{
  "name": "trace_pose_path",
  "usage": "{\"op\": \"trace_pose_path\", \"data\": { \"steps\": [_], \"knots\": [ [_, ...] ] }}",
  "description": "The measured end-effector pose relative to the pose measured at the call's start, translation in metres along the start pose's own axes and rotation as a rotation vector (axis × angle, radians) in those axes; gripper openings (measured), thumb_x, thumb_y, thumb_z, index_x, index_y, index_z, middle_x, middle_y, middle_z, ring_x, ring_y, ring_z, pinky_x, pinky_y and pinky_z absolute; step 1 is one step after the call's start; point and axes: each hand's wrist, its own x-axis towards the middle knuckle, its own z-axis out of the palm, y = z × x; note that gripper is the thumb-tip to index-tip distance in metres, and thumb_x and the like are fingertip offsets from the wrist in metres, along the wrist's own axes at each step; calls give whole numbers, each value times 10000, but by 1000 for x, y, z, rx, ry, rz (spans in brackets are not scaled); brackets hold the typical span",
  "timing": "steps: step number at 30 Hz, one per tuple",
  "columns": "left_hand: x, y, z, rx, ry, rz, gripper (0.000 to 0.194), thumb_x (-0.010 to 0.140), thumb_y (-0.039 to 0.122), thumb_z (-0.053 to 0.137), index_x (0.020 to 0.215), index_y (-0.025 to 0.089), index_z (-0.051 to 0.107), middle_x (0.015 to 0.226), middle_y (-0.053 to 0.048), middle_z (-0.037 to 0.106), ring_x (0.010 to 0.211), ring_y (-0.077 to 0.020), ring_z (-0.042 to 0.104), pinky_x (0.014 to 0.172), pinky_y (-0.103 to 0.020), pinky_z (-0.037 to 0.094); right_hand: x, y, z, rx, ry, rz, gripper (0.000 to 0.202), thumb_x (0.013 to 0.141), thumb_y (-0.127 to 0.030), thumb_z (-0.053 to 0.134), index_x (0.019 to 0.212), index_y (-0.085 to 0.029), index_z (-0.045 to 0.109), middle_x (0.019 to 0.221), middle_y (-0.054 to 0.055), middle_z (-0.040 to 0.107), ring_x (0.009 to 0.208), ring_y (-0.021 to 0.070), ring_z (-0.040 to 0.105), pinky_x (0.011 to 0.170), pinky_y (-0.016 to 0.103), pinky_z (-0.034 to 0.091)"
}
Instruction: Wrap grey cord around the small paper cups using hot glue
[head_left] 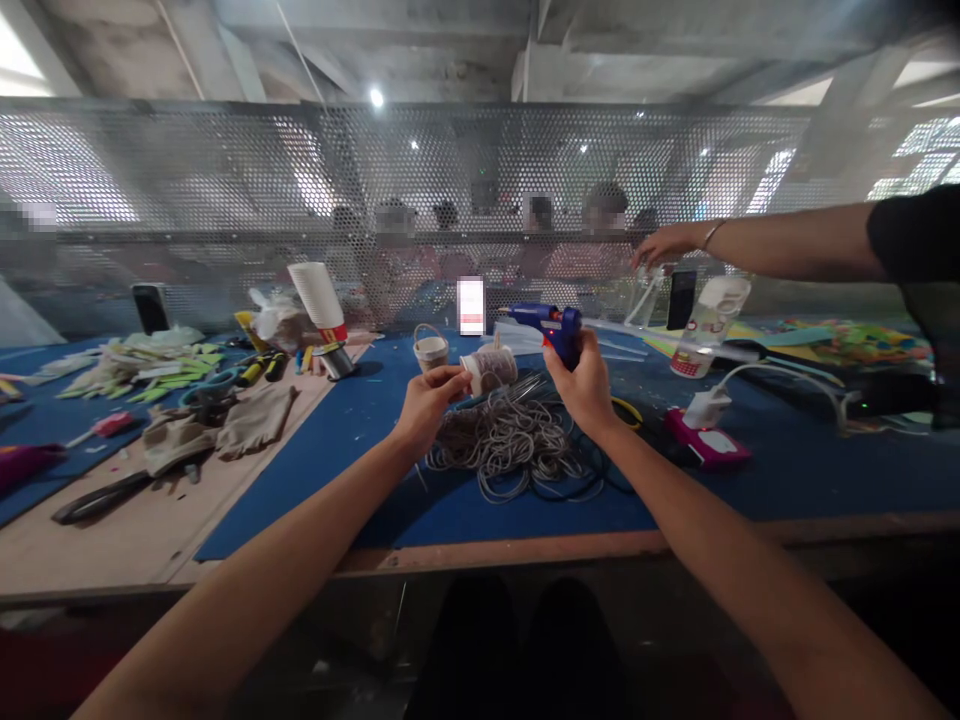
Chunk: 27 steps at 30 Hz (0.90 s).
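My left hand (429,404) pinches the rim of a white paper cup (492,369), tilted on its side and partly wrapped in cord. In my right hand (587,385) is a blue hot glue gun (540,319), its nozzle pointing left, above and apart from the cup. Below both hands a tangled heap of grey cord (517,445) lies on the blue mat (330,505). Just behind my left hand stands a small cord-wrapped basket (430,351) with a thin handle.
Left are stacked paper cups (316,295), work gloves (255,420) and pale green strips (135,365). On the right are a pink power socket (709,440) with a white plug and a clear bottle (705,325). Another person's arm (795,245) reaches in before a perforated screen (480,160).
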Motion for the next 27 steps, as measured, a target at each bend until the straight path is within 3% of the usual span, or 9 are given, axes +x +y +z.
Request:
{"op": "trace_pose_path", "data": {
  "steps": [5,10,15,27],
  "knots": [
    [1,-1,-1,-11,7,-2,261,693,387,834,803,161,763,736,-30,684,698,-129,603,701,-272,466,-3,-1,0,5,-65,-26,310,888,-447,559,1050,-213,680,951,78,731,881,242,684,883,383,517],
    [3,-2,-2,-10,13,21,260,695,383,833,808,159,767,719,-22,682,691,-120,597,693,-258,461,-5,3,4,63,-147,-22,346,877,-435,569,1050,-176,718,699,29,699,691,213,666,803,368,526],
    [4,-2,-2,21,36,61,250,701,379,821,810,159,775,714,-27,680,678,-125,589,679,-271,471,-6,3,7,39,-109,-84,349,837,-455,633,1014,-175,742,922,74,754,883,252,689,861,375,514],
    [8,-2,-5,84,156,145,201,718,341,782,794,156,765,690,-22,674,653,-128,574,680,-280,470,-10,2,8,-43,-284,-130,447,842,-606,627,784,-183,758,613,15,659,659,210,654,635,296,451]
  ]
}}
